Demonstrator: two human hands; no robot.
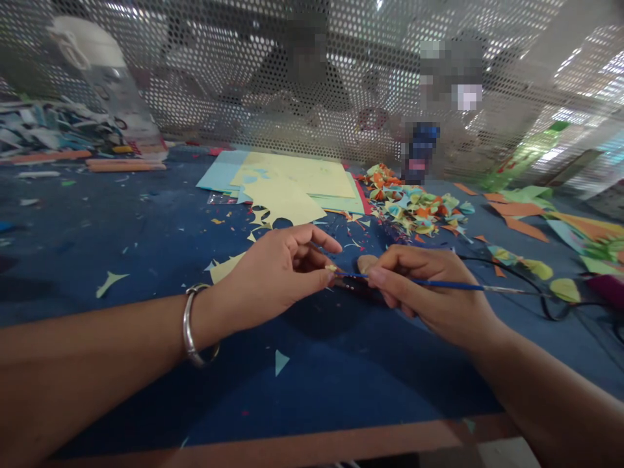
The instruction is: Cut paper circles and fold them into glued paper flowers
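My right hand [431, 283] is closed round a slim blue paintbrush [453, 284] held almost level. Its silvery ferrule points to the right, and the thin handle end reaches my left fingertips. My left hand [277, 273], with a silver bangle on the wrist, pinches a tiny pale-yellow piece [331, 268] between thumb and fingers, at the tip of the handle. How far the piece wraps the handle is too small to tell. Beneath both hands lies the dark blue table cover [341, 377].
Yellow sheets [302, 175], one with round cut-outs, lie beyond my hands. Right of them is a heap of small folded coloured paper pieces [419, 208]. Orange scraps [517, 208] and a black cord [550, 315] lie farther right. A bottle [117, 97] stands back left before a perforated screen [219, 84].
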